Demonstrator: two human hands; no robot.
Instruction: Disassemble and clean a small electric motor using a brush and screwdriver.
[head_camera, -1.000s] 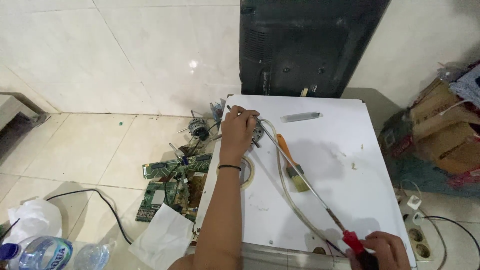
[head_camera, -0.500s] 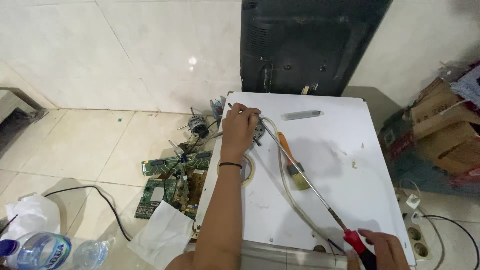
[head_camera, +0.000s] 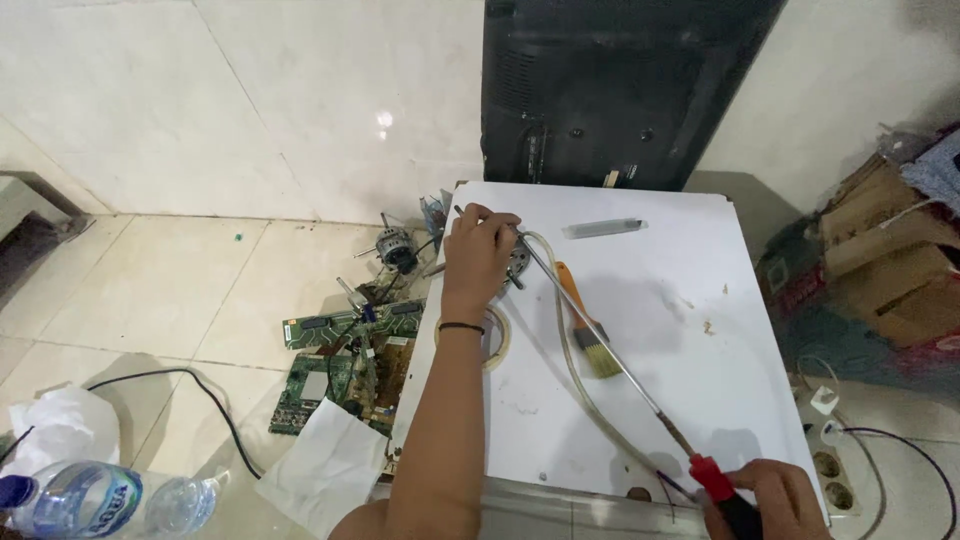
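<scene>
At the lower left of the frame, a clear plastic water bottle with a blue cap (head_camera: 95, 497) lies on the pale tiled floor (head_camera: 150, 290) beside crumpled white paper (head_camera: 60, 428), with a black cable (head_camera: 190, 395) curving past. Toward the centre left, green circuit boards (head_camera: 340, 365) and a small grey electric motor (head_camera: 398, 246) sit in a heap against the edge of the white worktop (head_camera: 700, 360). Over the worktop's upper left part, the left hand (head_camera: 478, 255), a dark band at the wrist, is closed down on a small round metal part (head_camera: 518, 258), where a translucent hose (head_camera: 565, 345) begins. A roll of pale tape (head_camera: 497, 340) lies partly under the forearm. A long metal-shafted screwdriver with a red and black handle (head_camera: 620, 360) runs diagonally from that part to the lower right, where the right hand (head_camera: 775, 497) grips its handle. An orange-handled paintbrush (head_camera: 585, 325) lies just beside the shaft, a grey tube (head_camera: 603, 228) above it. A black television back (head_camera: 620, 85) stands behind; cardboard boxes (head_camera: 880, 260) fill the right edge.
</scene>
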